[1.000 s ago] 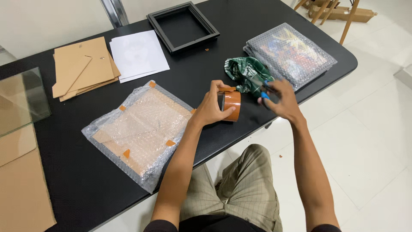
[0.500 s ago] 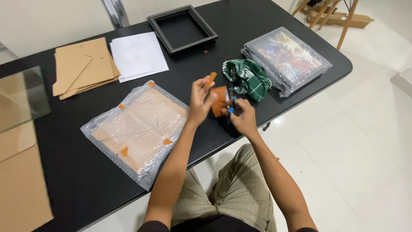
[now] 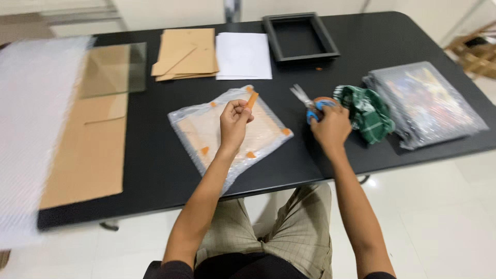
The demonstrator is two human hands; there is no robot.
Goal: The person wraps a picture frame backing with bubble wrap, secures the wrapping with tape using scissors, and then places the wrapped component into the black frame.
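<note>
My left hand point(image 3: 235, 121) has lifted away, now pinching a cut orange tape strip point(image 3: 251, 99) above the bubble-wrapped flat parcel point(image 3: 230, 132); my right hand point(image 3: 330, 126) grips blue-handled steel scissors point(image 3: 306, 101), lowered to the black table point(image 3: 155, 155).

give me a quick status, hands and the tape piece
Left hand pinching an orange tape strip above the bubble-wrapped parcel. Right hand holding blue-handled scissors by the green cloth. Nothing blocking the parcel.

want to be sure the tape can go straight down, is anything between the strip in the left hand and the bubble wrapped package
Nothing visible. The left hand pinches the orange tape strip directly over the bubble-wrapped package. The right hand holds the scissors off to the side.
</note>
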